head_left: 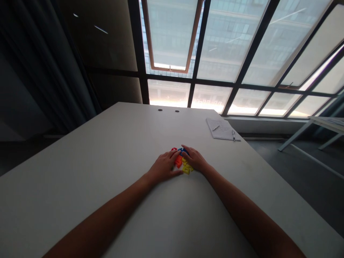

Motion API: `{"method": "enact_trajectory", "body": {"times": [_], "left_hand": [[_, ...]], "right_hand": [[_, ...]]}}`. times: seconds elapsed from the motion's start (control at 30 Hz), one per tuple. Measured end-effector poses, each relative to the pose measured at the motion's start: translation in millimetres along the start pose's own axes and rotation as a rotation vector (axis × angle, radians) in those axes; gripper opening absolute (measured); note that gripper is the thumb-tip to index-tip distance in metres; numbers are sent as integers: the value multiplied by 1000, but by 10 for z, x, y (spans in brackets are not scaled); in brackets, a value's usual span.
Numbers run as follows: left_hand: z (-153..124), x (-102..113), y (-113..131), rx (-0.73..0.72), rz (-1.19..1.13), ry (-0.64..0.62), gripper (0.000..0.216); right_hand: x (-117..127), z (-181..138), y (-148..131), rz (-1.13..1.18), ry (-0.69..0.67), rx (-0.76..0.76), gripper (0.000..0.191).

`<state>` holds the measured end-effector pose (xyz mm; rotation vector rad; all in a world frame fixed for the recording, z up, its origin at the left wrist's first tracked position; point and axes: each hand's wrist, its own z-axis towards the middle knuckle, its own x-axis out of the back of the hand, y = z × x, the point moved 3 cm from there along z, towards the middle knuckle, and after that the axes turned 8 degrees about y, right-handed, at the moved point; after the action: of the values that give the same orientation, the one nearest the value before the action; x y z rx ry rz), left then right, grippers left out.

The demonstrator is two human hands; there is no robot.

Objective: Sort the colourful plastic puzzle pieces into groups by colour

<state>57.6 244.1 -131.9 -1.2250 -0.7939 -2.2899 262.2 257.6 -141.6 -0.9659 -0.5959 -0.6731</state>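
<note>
Several small, brightly coloured plastic pieces lie in a cluster on the white table (113,150); their exact kind is too small to make out. Yellow pieces (186,168) are at the near side, an orange-red piece (178,161) sits left of the middle, and blue pieces (184,151) are at the far side. My left hand (164,165) rests along the left of the cluster, fingers stretched out and thumb pointing right. From the right, my right hand (195,159) lies over the edge of the pieces with its fingers extended. Both palms partly hide the pieces.
Sheets of paper (221,133) with writing lie near the table's right edge, with a pen (215,127) and a second pen (233,135) on them. Two round cable holes (177,111) are at the far end. Another table (329,123) stands at the right.
</note>
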Motion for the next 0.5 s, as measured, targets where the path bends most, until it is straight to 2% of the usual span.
{"method": "enact_trajectory", "body": {"times": [0.1,0.2,0.37,0.5], "left_hand": [[7,43,-11,29,-63,41,95],[23,45,-61,59,-87,88,93],[54,-49,-121,99,-11,-50,105],[61,-20,-120,91,-27,-36,100]], "right_hand": [[-88,-22,7,-32,52,-109,60],[-177,-67,-40,-17,70,-146,63],[-224,-127,-118,96,38,-86,65],[-165,-112,-93,203,88,-106,58]]}}
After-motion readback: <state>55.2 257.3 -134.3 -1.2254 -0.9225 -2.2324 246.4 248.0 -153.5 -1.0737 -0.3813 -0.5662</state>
